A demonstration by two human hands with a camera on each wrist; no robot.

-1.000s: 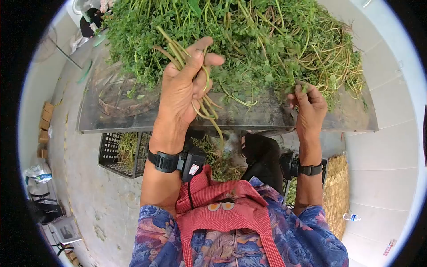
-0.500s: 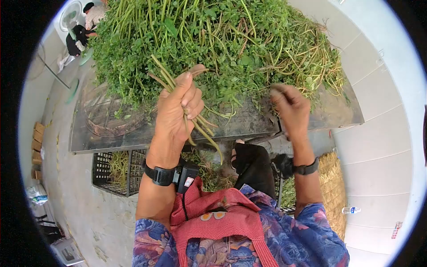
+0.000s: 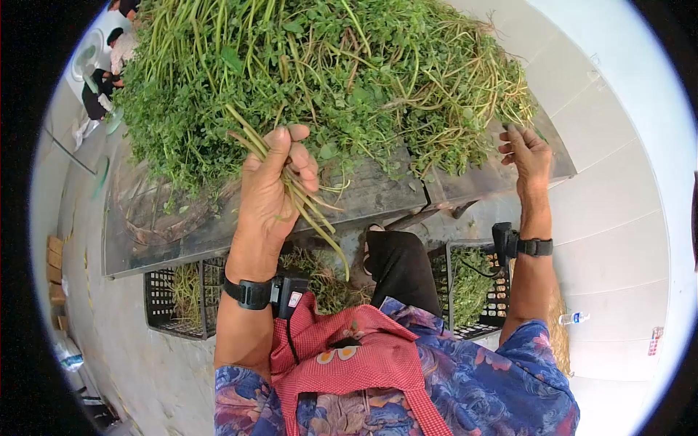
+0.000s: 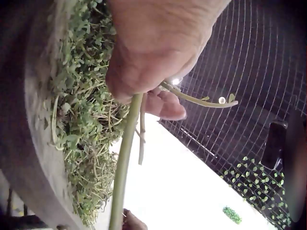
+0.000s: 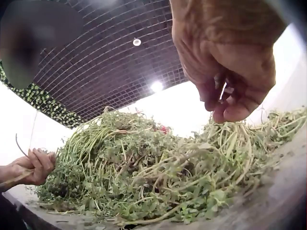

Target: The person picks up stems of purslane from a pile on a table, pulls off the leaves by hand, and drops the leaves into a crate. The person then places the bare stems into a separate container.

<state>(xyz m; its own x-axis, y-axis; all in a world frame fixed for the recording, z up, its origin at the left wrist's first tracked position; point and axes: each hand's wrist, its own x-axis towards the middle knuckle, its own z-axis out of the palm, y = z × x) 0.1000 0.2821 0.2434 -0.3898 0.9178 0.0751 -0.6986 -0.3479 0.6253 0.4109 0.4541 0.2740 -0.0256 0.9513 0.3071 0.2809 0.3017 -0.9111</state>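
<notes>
My left hand grips a small bunch of green-brown stems in front of a big heap of leafy greens. The stems stick out on both sides of the fist; in the left wrist view one thick stem runs down from the fingers. At the heap's right edge, over the table corner, is my right hand. Its fingers are loosely bent, with the thumb near the fingertips. In the right wrist view the right hand shows no stem between its fingers, which overlap the top of the heap.
The heap lies on a dark table with a seam across it. Beneath stand a black crate at left and another crate at right, both holding greens. Stems lie on the floor between them. A person sits far left; a bottle lies at right.
My right hand has left the heap's front edge, drawn back, and moved right to the heap's right edge. The left hand keeps its stems. The head view has shifted, so the table appears lower and farther left.
</notes>
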